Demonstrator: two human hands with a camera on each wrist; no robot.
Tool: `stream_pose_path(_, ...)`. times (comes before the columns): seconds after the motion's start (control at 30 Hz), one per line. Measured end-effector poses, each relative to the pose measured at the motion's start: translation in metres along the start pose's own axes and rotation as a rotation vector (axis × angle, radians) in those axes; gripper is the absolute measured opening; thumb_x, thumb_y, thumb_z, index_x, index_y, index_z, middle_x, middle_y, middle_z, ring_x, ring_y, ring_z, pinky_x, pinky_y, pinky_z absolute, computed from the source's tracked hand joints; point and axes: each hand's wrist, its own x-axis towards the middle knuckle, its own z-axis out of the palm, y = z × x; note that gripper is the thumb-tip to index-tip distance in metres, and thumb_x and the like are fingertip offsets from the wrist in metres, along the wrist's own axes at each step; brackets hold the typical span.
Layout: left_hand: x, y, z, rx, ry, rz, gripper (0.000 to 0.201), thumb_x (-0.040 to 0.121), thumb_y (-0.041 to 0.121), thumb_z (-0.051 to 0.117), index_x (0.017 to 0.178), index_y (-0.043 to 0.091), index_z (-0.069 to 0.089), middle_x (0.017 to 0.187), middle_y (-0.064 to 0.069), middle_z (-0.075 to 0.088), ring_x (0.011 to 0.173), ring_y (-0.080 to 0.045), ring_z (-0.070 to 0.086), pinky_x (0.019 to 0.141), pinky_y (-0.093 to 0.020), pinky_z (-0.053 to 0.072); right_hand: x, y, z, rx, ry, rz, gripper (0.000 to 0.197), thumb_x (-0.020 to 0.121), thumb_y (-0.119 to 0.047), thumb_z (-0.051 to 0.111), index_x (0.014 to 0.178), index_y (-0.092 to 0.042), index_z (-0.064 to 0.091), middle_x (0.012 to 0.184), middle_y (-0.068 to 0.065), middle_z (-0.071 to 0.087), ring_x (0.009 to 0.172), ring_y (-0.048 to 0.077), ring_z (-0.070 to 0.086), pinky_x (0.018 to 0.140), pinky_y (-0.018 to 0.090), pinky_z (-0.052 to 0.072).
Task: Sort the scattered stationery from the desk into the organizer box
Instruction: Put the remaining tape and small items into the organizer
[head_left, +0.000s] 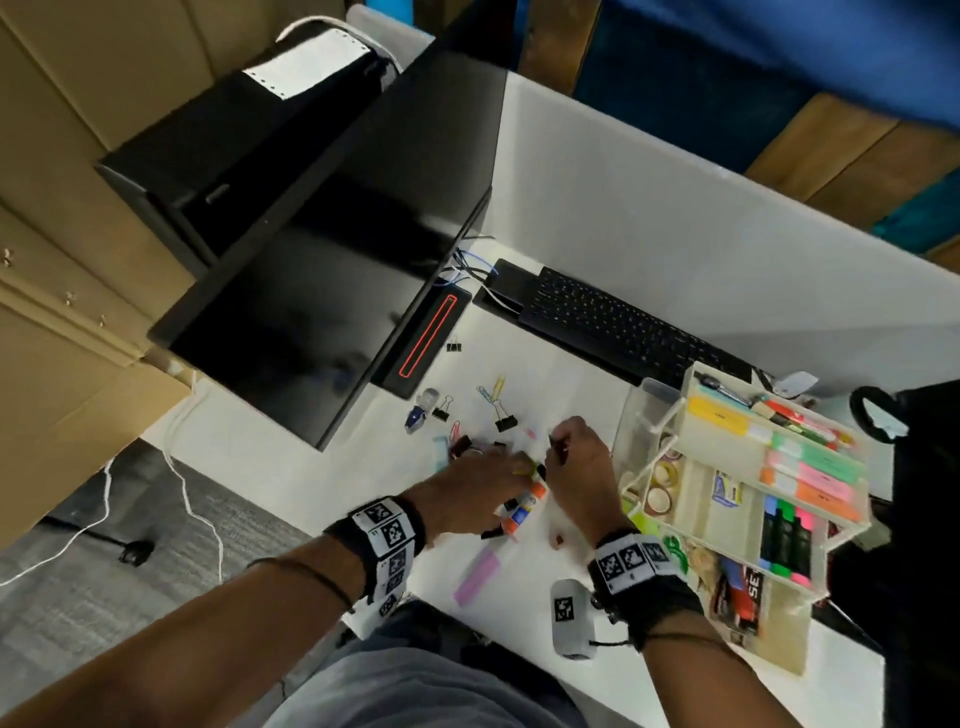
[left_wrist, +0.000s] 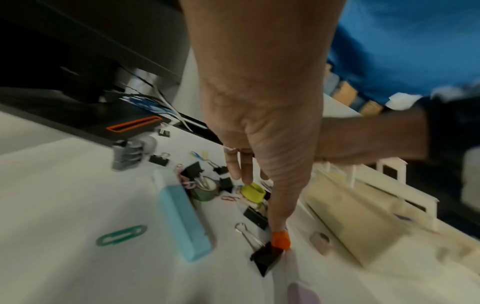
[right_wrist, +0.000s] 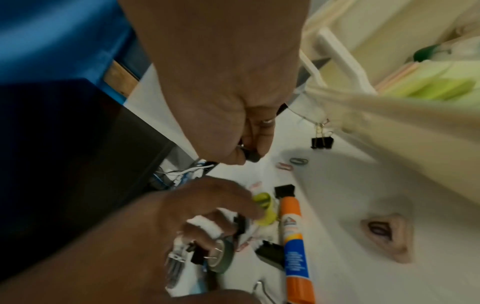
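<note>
My left hand (head_left: 470, 491) hangs spread over the clutter, fingers loose and holding nothing — a fingertip touches the yellow tape roll (right_wrist: 265, 207). My right hand (head_left: 576, 467) pinches a small dark piece, likely a clip. The glue stick (right_wrist: 293, 236) lies between them; the organizer (head_left: 748, 499) sits at three o'clock.

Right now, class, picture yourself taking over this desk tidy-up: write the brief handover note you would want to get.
Left hand: open, fingers spread over the clutter, touching the yellow tape roll.
Right hand: pinching a small dark item, likely a binder clip; it is too hidden to be sure.
On the desk: glue stick, green tape roll, blue eraser, binder clips, paper clips.
Organizer box, to the right: already holds highlighters, sticky notes, tapes.
Left: everything loose.
</note>
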Motion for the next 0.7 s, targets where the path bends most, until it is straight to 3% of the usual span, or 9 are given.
stream_pose_path(0.1, 0.020, 0.007, 0.006, 0.160, -0.094, 0.060, 0.042, 0.070, 0.020, 0.083, 0.109, 0.014, 0.069, 0.121, -0.009, 0.063, 0.104, -0.034, 0.064, 0.075, -0.047, 0.059, -0.023, -0.005, -0.022, 0.077, -0.023, -0.082, 0.030, 0.089, -0.003, 0.061, 0.108, -0.024, 0.054, 0.092, -0.004, 0.066, 0.083, 0.016, 0.062, 0.075, 0.032, 0.050)
stream_pose_path(0.23, 0.035, 0.016, 0.008, 0.204, -0.075, 0.036, 0.036, 0.070, 0.025, 0.084, 0.102, 0.020, 0.068, 0.106, -0.003, 0.064, 0.097, -0.025, 0.062, 0.082, -0.041, 0.055, -0.061, 0.009, -0.054, 0.079, -0.064, -0.181, 0.032, 0.093, -0.005, 0.064, 0.117, -0.026, 0.061, 0.104, -0.011, 0.068, 0.089, -0.001, 0.062, 0.076, 0.010, 0.046)
stream_pose_path(0.4, 0.047, 0.021, 0.009, 0.295, -0.086, 0.023, 0.043, 0.061, 0.053, 0.078, 0.094, 0.029, 0.063, 0.097, 0.004, 0.062, 0.087, -0.021, 0.060, 0.082, -0.041, 0.045, -0.113, 0.051, -0.085, 0.106, -0.099, -0.136, 0.033, 0.095, -0.003, 0.065, 0.119, -0.026, 0.068, 0.108, -0.017, 0.069, 0.098, -0.005, 0.063, 0.081, 0.009, 0.047)
stream_pose_path(0.5, 0.048, 0.031, 0.011, 0.217, 0.004, -0.028, 0.063, 0.063, 0.065, 0.059, 0.114, 0.027, 0.061, 0.106, 0.003, 0.056, 0.094, -0.021, 0.059, 0.090, -0.040, 0.045, -0.137, 0.088, -0.104, 0.102, -0.073, -0.081, 0.032, 0.097, -0.004, 0.064, 0.119, -0.027, 0.069, 0.108, -0.017, 0.068, 0.101, -0.003, 0.063, 0.084, 0.012, 0.048)
stream_pose_path(0.57, 0.047, 0.036, 0.012, 0.000, 0.087, -0.097, 0.071, 0.066, 0.072, 0.057, 0.124, 0.032, 0.059, 0.109, 0.006, 0.049, 0.092, -0.016, 0.056, 0.086, -0.036, 0.050, -0.151, 0.117, -0.119, 0.103, -0.066, -0.014, 0.034, 0.097, -0.001, 0.062, 0.114, -0.028, 0.071, 0.109, -0.018, 0.069, 0.102, 0.002, 0.064, 0.085, 0.015, 0.050)
stream_pose_path(0.63, 0.044, 0.039, 0.013, -0.181, 0.158, -0.146, 0.052, 0.069, 0.072, 0.066, 0.108, 0.038, 0.059, 0.103, 0.011, 0.041, 0.081, -0.009, 0.054, 0.077, -0.033, 0.054, -0.163, 0.142, -0.132, 0.142, -0.037, 0.057, 0.040, 0.094, 0.006, 0.060, 0.108, -0.031, 0.071, 0.107, -0.016, 0.071, 0.101, 0.002, 0.066, 0.086, 0.015, 0.051)
stream_pose_path(0.7, 0.043, 0.044, 0.017, -0.275, 0.191, -0.190, 0.039, 0.076, 0.069, 0.067, 0.095, 0.036, 0.058, 0.100, 0.011, 0.039, 0.074, -0.004, 0.053, 0.076, -0.029, 0.053, -0.170, 0.165, -0.140, 0.162, -0.009, 0.091, 0.044, 0.092, 0.008, 0.061, 0.109, -0.032, 0.071, 0.105, -0.012, 0.073, 0.099, -0.002, 0.068, 0.087, 0.017, 0.054)
